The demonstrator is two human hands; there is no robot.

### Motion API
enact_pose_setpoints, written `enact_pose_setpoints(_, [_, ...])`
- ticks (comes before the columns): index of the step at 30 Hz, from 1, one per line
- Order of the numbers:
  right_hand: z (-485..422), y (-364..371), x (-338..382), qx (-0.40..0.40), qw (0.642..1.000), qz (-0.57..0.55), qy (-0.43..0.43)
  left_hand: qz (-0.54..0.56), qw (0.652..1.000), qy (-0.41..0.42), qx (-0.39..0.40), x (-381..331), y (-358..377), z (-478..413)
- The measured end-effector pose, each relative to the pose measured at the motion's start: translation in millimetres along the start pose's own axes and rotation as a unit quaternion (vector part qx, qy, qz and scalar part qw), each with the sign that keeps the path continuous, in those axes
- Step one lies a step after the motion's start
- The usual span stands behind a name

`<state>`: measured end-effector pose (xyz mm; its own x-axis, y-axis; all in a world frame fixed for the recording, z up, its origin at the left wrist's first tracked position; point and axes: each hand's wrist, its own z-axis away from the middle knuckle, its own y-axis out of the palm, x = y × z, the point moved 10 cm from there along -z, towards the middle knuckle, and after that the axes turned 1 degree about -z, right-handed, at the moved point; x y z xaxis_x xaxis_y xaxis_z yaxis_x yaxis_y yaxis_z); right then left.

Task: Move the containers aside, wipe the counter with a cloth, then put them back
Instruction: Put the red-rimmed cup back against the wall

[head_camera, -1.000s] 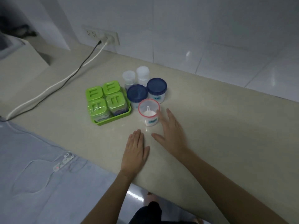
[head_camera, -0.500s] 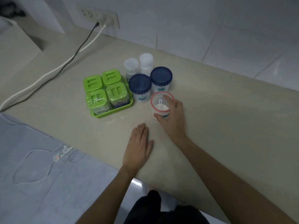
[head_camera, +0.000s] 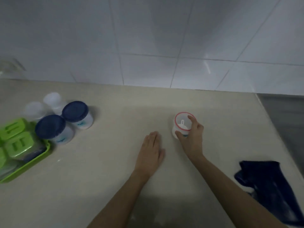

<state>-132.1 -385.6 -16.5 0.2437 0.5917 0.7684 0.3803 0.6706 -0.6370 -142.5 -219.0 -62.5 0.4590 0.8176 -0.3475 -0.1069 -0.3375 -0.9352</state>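
My right hand (head_camera: 191, 137) grips the red-rimmed container (head_camera: 182, 125), upright on the desk (head_camera: 115, 162), mouth up. My left hand (head_camera: 150, 153) lies flat, empty. Green tray (head_camera: 28, 165) cut off at left.

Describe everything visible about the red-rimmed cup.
The red-rimmed cup is a small, translucent white plastic tub with a thin red ring around its open top. Inside, a white scoop stands over white powder. It is upright on the beige counter, well apart from the other containers. The right hand grips its side, thumb near, fingers over the far rim.
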Motion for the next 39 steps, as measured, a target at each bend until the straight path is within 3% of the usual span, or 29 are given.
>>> enact_pose_setpoints(6, [-64, -53, -47, 0.027, 0.993, 0.112, 0.005, -0.034, 0.999, 0.018, -0.007, -41, 35, -55])
enact_pose_setpoints(10, [-115, -61, -52, 0.072, 0.962, 0.253, -0.08, -0.014, 0.998, 0.01, -0.056, -54, 40, -83])
enact_pose_setpoints(13, [-147, -55, -60, 0.073, 0.943, 0.311, -0.09, -0.011, 0.997, -0.013, -0.072, -49, 44, -87])
enact_pose_setpoints(20, [-218, -42, -49, 0.049, 0.938, 0.335, -0.08, -0.002, 0.994, -0.018, -0.107, -48, 43, -91])
enact_pose_setpoints(34, [-246, -39, -56, 0.075, 0.924, 0.368, -0.076, 0.022, 0.994, -0.013, -0.103, -51, 41, -93])
enact_pose_setpoints(39, [-195, -53, -6, 0.014, 0.909, 0.37, -0.191, 0.077, 0.99, -0.054, -0.106, -40, 28, -88])
